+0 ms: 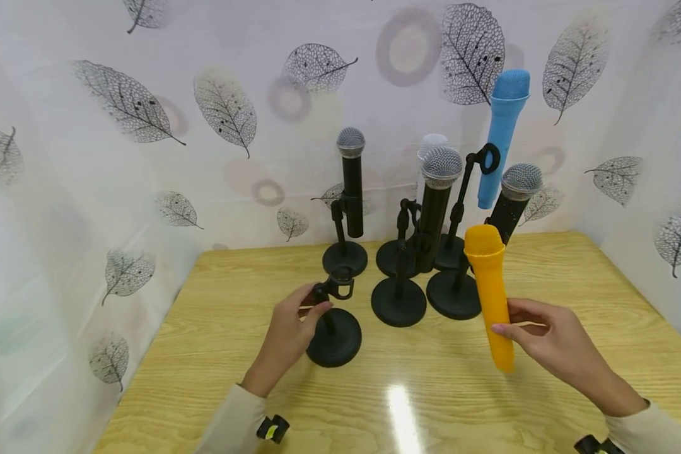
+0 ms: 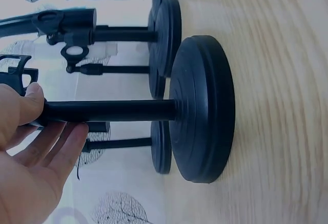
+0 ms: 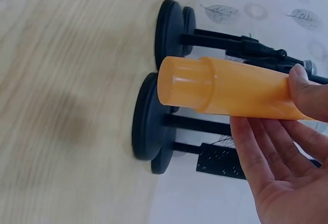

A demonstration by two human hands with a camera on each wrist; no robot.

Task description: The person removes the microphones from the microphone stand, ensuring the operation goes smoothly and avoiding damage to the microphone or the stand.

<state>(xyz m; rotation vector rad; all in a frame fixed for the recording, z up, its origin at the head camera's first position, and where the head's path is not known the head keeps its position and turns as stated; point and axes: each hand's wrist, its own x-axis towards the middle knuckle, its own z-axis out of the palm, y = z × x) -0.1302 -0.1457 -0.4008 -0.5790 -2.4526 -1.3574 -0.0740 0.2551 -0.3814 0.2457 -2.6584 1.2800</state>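
My left hand (image 1: pixel 292 328) grips a short black microphone stand (image 1: pixel 335 343) near the top of its pole, just below the clip. That clip (image 1: pixel 343 289) has no microphone in it. The left wrist view shows thumb and fingers about the pole (image 2: pixel 113 111), with the round base (image 2: pixel 202 111) at the table. On the right, my right hand (image 1: pixel 556 340) holds a yellow-orange microphone (image 1: pixel 490 296) by its lower handle, between thumb and fingers. Its head points up, and its smooth tail end (image 3: pixel 187 83) shows in the right wrist view, off the tabletop.
Behind the hands, several black stands carry microphones: a black one (image 1: pixel 352 189) at the left, another black one (image 1: pixel 434 202) in the middle, a white one (image 1: pixel 431 144) partly hidden, a blue one (image 1: pixel 502 126) and a speckled black one (image 1: pixel 513 202). A leaf-patterned sheet (image 1: pixel 232 189) backs the wooden table (image 1: pixel 232 410).
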